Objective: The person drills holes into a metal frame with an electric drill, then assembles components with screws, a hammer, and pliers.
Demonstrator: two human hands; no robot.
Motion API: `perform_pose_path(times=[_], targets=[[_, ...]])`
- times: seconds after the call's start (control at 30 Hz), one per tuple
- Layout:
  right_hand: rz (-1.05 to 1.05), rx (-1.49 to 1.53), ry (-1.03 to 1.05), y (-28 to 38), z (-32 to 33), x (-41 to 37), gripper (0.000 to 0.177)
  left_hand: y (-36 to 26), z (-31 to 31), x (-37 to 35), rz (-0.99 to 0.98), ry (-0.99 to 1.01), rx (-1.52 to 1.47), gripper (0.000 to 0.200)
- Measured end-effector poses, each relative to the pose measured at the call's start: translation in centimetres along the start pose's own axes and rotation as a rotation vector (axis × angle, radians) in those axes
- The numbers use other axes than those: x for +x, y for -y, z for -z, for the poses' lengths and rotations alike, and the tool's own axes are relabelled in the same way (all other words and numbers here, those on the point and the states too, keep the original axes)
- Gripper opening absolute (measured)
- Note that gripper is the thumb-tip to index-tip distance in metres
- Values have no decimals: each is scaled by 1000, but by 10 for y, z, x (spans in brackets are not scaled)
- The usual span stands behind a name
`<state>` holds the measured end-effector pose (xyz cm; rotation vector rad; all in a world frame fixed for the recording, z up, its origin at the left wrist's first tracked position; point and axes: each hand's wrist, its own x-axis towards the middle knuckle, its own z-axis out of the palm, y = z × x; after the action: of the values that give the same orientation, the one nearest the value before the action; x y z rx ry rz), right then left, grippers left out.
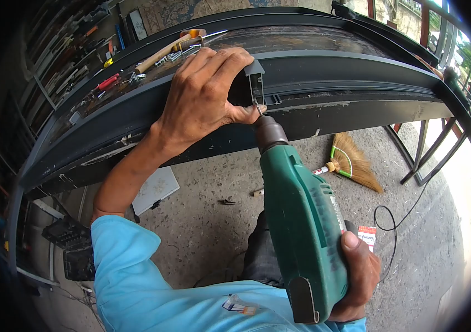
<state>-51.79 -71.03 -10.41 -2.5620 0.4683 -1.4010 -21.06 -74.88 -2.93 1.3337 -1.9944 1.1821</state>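
My right hand (360, 271) grips the handle of a green electric drill (302, 216). The drill points up and away from me, its dark chuck (270, 133) close to my left thumb. A thin bit (259, 109) runs from the chuck to the lower end of a short dark aluminium profile piece (254, 68). My left hand (199, 91) is closed around that piece, fingers over its top and thumb underneath, holding it at a long dark metal bar (352, 72). The bit's tip is too small to make out clearly.
On the bench top lie a wooden handle (161, 53), a screwdriver (214, 35), loose screws (176, 56) and a red-handled tool (107, 82). A broom (354, 160) lies on the floor below, near a black cable (395, 228). Metal frames (426, 149) stand at the right.
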Motion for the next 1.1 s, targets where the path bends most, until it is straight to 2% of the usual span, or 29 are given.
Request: perform_pose_path(times=[0.17,0.2,0.37,0.47,0.5,0.57,0.63,0.7,0.77,0.83,0.9,0.93,0.97,1.03,1.07,1.1], targets=[[-52,-12,70,3,14,-30,60,3,-1,1,-15,-26,4,72],[-53,124,47,0,19,-31,69,2,0,1,-19,-24,6,71],[-39,228,-156,1,27,-37,72,1,1,-3,-13,-19,8,69],[-71,223,-300,-5,12,-44,73,7,23,-2,148,-39,-181,68],[-94,216,-333,-6,6,-47,74,14,35,0,229,-12,-239,56],[-140,199,-359,-11,-5,-46,75,44,62,4,544,108,-393,44],[-175,193,-345,-14,-11,-45,76,74,57,-1,607,130,-378,40],[-192,199,-325,-13,-16,-43,77,70,54,-5,668,156,-365,36],[-198,210,-307,-14,-20,-42,78,51,45,-4,591,-232,-384,32],[-199,216,-292,-15,-22,-41,79,43,49,-4,577,-203,-443,32],[-204,221,-279,-15,-24,-40,81,41,47,-7,541,30,-350,34],[-204,223,-277,-15,-24,-38,81,37,51,-8,595,114,-369,54],[-203,222,-272,-14,-26,-37,82,29,51,-8,594,106,-368,54],[-201,221,-258,-12,-30,-34,83,16,47,-9,445,303,-12,78],[-202,218,-248,-11,-33,-32,84,18,38,-8,427,275,55,102],[-207,216,-239,-10,-36,-31,85,19,34,-8,429,270,53,102]])
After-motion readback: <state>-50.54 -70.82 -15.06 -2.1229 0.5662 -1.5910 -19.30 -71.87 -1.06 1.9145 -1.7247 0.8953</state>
